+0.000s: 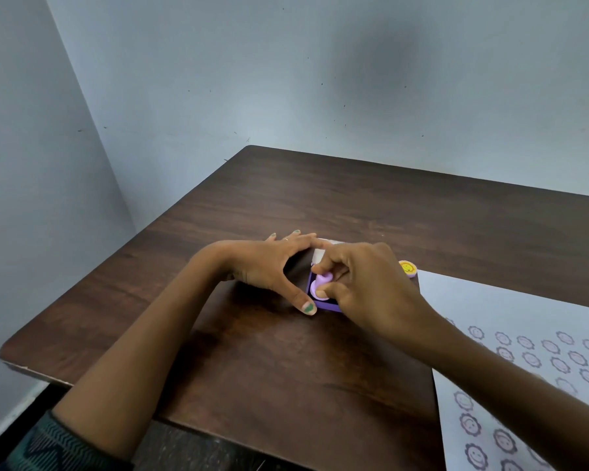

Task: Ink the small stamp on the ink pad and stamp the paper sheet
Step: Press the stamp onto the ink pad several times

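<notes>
Pressing stamp (321,284) into ink pad (327,304) (no legible writing).

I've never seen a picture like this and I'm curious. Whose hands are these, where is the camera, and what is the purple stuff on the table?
There is no machine here, only a person. The camera sits on the person's head and looks down, so you see both arms as if they were your own.

On the brown table lies a purple ink pad in its little box. The right hand pinches a small lilac stamp and holds it down on the pad, to pick up ink. The left hand rests open on the table, with its thumb against the pad's edge.

To the right lies a white paper sheet, already covered with rows of smiley prints. Behind the right hand peeks a round yellow smiley piece, perhaps a cap or another stamp.
</notes>
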A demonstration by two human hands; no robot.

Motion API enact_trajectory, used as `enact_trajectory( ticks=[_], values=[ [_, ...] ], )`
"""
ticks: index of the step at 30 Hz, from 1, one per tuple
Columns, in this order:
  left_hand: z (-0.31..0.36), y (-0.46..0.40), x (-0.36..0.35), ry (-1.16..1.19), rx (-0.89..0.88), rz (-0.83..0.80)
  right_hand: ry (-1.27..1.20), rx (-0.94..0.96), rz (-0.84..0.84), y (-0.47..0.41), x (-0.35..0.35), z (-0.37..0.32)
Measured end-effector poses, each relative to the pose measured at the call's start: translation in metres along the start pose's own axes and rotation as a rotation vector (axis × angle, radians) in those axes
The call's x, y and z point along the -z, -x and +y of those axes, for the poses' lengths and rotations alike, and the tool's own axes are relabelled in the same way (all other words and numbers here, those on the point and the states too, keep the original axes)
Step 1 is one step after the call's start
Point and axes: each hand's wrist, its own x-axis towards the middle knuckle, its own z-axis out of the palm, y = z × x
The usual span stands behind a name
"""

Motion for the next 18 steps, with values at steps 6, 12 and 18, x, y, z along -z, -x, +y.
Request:
enact_trajectory(
  ticks=[6, 12, 18],
  values=[
    [-0.0019, -0.0014, -0.0009, 0.007, -0.017, -0.003, -0.012, -0.005, -0.008, -0.0001, 0.0016, -0.0017],
    [-0.0031, -0.0015, -0.0007, 0.002, -0.019, -0.004, 0.009, 0.038, -0.006, 0.0036, -0.0021, -0.0009],
    [-0.0035, -0.0014, -0.0005, -0.006, 0.007, -0.005, 0.004, 0.015, -0.026, -0.0023, 0.0005, 0.0001]
  ],
)
